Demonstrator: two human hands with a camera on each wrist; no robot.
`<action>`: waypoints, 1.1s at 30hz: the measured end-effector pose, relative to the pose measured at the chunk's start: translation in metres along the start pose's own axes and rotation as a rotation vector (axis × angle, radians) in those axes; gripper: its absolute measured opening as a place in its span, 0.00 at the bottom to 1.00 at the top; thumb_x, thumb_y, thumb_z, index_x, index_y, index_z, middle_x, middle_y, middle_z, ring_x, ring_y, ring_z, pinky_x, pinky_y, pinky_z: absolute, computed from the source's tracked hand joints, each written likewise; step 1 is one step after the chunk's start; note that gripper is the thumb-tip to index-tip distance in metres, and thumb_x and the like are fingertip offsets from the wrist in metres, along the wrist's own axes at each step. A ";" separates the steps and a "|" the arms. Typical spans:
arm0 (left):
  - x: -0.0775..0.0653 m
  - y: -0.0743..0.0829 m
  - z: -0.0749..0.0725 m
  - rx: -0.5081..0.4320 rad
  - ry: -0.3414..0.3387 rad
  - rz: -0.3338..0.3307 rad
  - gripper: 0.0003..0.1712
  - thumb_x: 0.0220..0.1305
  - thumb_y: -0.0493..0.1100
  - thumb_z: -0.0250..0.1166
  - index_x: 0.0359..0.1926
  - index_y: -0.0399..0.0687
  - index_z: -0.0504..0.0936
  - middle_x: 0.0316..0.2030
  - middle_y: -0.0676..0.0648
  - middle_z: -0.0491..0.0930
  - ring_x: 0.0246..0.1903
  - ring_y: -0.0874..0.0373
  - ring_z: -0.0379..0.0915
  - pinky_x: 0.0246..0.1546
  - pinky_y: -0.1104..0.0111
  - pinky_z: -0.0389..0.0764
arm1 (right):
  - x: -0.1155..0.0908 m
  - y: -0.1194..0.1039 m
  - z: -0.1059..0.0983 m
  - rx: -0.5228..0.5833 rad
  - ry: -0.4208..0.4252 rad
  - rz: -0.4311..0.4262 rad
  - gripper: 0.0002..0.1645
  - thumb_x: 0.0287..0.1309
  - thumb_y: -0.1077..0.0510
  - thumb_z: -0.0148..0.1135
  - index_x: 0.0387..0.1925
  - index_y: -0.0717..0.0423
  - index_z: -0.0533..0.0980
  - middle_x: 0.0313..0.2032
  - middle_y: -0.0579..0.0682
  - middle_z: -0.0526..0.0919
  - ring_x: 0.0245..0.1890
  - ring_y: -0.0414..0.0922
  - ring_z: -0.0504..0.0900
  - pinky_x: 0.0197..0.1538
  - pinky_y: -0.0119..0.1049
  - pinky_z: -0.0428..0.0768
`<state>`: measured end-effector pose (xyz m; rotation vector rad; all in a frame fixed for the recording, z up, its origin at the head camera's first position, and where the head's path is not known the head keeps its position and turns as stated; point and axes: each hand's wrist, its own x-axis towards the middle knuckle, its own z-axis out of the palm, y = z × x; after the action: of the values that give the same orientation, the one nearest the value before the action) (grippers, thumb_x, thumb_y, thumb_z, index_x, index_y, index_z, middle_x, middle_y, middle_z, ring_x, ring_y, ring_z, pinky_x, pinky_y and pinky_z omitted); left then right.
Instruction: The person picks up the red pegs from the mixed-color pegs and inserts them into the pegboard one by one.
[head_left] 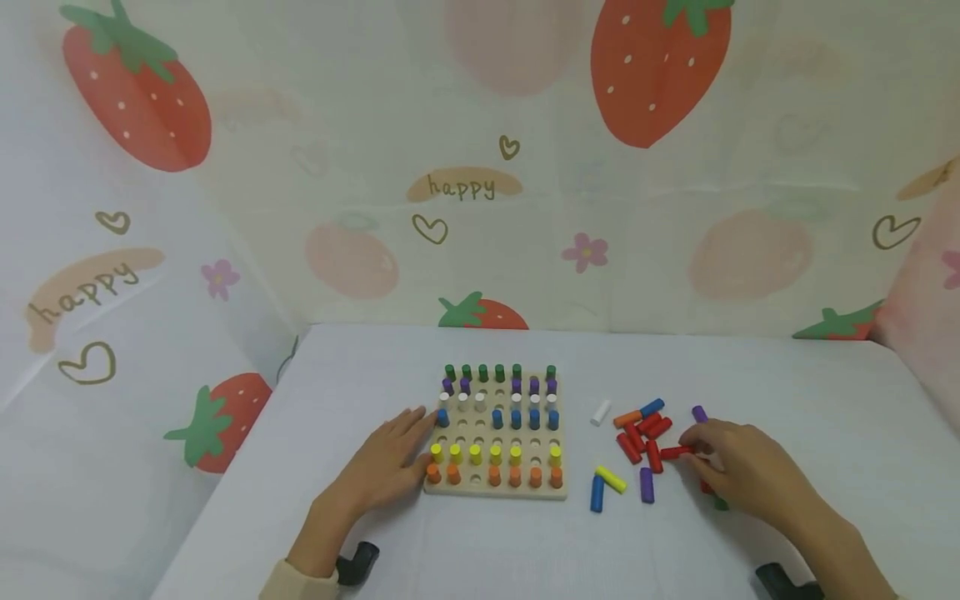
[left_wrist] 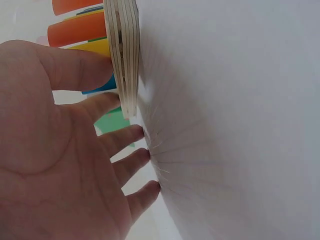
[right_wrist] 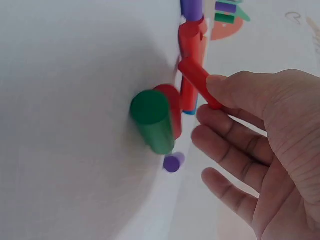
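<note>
A wooden pegboard (head_left: 495, 493) stands mid-table, with rows of green, purple, white, blue, yellow and orange pegs upright in it. Some bare holes show between the pegs, including a row between blue and yellow. My left hand (head_left: 386, 458) rests at the board's left side, fingers spread; in the left wrist view the thumb and index finger touch its edge (left_wrist: 125, 60), and the other fingertips meet the tabletop. Between thumb and fingers, my right hand (head_left: 738, 462) pinches a red peg (right_wrist: 196, 80). Below it, a green peg (right_wrist: 155, 122) and another red peg lie on the table.
Loose red pegs (head_left: 628, 448) lie piled between the board and my right hand, with an orange peg (head_left: 627, 419) and a blue one beside them. A white peg (head_left: 601, 412), a yellow peg (head_left: 611, 479) and purple pegs (head_left: 647, 485) lie around. A strawberry-print sheet (head_left: 645, 208) hangs behind the table.
</note>
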<state>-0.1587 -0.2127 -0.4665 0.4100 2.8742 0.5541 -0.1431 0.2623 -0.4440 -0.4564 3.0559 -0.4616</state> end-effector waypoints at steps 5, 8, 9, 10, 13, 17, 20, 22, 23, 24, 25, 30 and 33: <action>0.000 0.000 -0.001 0.000 0.019 0.001 0.35 0.77 0.52 0.55 0.81 0.50 0.65 0.81 0.41 0.63 0.82 0.39 0.55 0.82 0.40 0.59 | 0.000 -0.009 -0.004 -0.015 0.049 -0.057 0.15 0.55 0.56 0.80 0.44 0.49 0.87 0.36 0.43 0.89 0.37 0.40 0.85 0.44 0.46 0.91; 0.000 0.000 -0.001 -0.006 0.017 -0.001 0.36 0.76 0.51 0.56 0.80 0.49 0.65 0.80 0.41 0.64 0.82 0.39 0.55 0.82 0.40 0.59 | 0.002 -0.016 -0.008 -0.038 0.086 -0.097 0.16 0.54 0.57 0.81 0.45 0.48 0.87 0.36 0.41 0.88 0.36 0.39 0.83 0.41 0.43 0.91; 0.000 0.000 -0.001 -0.005 0.016 -0.001 0.36 0.76 0.51 0.56 0.80 0.49 0.65 0.80 0.41 0.64 0.82 0.39 0.56 0.82 0.41 0.59 | 0.003 -0.018 -0.010 -0.044 0.100 -0.112 0.16 0.54 0.57 0.81 0.45 0.48 0.86 0.35 0.40 0.88 0.35 0.38 0.83 0.41 0.42 0.91; 0.001 0.000 -0.001 -0.006 0.016 -0.002 0.36 0.76 0.51 0.56 0.80 0.49 0.65 0.80 0.40 0.64 0.82 0.39 0.56 0.82 0.41 0.59 | 0.004 -0.022 -0.012 -0.051 0.113 -0.126 0.16 0.54 0.58 0.81 0.45 0.47 0.86 0.35 0.40 0.87 0.35 0.38 0.83 0.41 0.41 0.91; 0.002 0.001 0.000 -0.002 0.021 0.001 0.36 0.75 0.51 0.56 0.80 0.48 0.65 0.80 0.40 0.65 0.81 0.39 0.57 0.82 0.41 0.60 | 0.009 -0.034 -0.018 -0.046 0.136 -0.174 0.16 0.53 0.59 0.81 0.44 0.47 0.85 0.35 0.39 0.88 0.36 0.39 0.85 0.42 0.42 0.90; 0.004 0.001 0.001 0.001 0.029 0.007 0.37 0.74 0.51 0.57 0.80 0.48 0.65 0.79 0.39 0.65 0.81 0.39 0.58 0.81 0.40 0.60 | 0.019 -0.053 -0.022 -0.019 0.138 -0.228 0.15 0.55 0.59 0.80 0.44 0.47 0.86 0.37 0.38 0.88 0.38 0.40 0.87 0.44 0.42 0.91; 0.004 0.001 0.002 0.009 0.027 0.014 0.37 0.75 0.50 0.56 0.80 0.47 0.64 0.79 0.39 0.65 0.80 0.38 0.58 0.81 0.39 0.60 | 0.027 -0.066 -0.022 0.001 0.136 -0.263 0.13 0.57 0.58 0.79 0.44 0.46 0.86 0.37 0.37 0.88 0.38 0.38 0.85 0.43 0.40 0.90; 0.004 0.001 0.002 0.017 0.021 0.014 0.37 0.75 0.50 0.56 0.81 0.46 0.63 0.79 0.39 0.64 0.80 0.37 0.58 0.80 0.38 0.60 | 0.033 -0.076 -0.021 0.017 0.139 -0.289 0.12 0.58 0.59 0.78 0.43 0.45 0.86 0.38 0.37 0.88 0.38 0.38 0.85 0.44 0.39 0.90; 0.004 0.001 0.001 0.022 0.017 0.014 0.37 0.75 0.50 0.55 0.81 0.46 0.63 0.80 0.39 0.64 0.80 0.37 0.57 0.80 0.38 0.60 | 0.037 -0.080 -0.020 0.024 0.140 -0.303 0.12 0.58 0.59 0.77 0.44 0.44 0.86 0.38 0.37 0.88 0.39 0.39 0.85 0.45 0.40 0.90; 0.005 0.001 0.000 0.026 0.018 0.015 0.37 0.76 0.50 0.55 0.81 0.46 0.63 0.80 0.39 0.64 0.80 0.38 0.57 0.80 0.38 0.60 | 0.040 -0.085 -0.019 0.034 0.144 -0.316 0.12 0.59 0.59 0.77 0.44 0.45 0.86 0.38 0.37 0.88 0.39 0.39 0.86 0.45 0.39 0.89; 0.005 0.002 0.000 0.032 0.016 0.013 0.37 0.76 0.51 0.55 0.81 0.46 0.63 0.80 0.39 0.64 0.80 0.38 0.57 0.81 0.38 0.60 | 0.043 -0.090 -0.017 0.035 0.144 -0.330 0.12 0.59 0.59 0.77 0.45 0.45 0.86 0.39 0.38 0.88 0.40 0.40 0.86 0.46 0.39 0.89; 0.005 0.003 -0.001 0.036 0.009 0.014 0.37 0.76 0.50 0.55 0.81 0.46 0.62 0.80 0.39 0.63 0.80 0.38 0.57 0.80 0.38 0.60 | 0.059 -0.114 -0.008 0.020 0.121 -0.393 0.11 0.61 0.58 0.75 0.45 0.47 0.86 0.39 0.40 0.89 0.40 0.42 0.86 0.48 0.41 0.88; 0.004 0.002 -0.001 0.033 0.004 0.008 0.37 0.76 0.50 0.55 0.81 0.46 0.62 0.80 0.39 0.63 0.81 0.38 0.57 0.81 0.38 0.60 | 0.068 -0.127 -0.003 0.023 0.104 -0.430 0.07 0.64 0.56 0.74 0.43 0.46 0.85 0.39 0.39 0.88 0.38 0.41 0.85 0.48 0.39 0.87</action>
<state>-0.1618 -0.2097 -0.4656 0.4256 2.8903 0.5104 -0.1723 0.1281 -0.4023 -1.1311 3.0359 -0.5431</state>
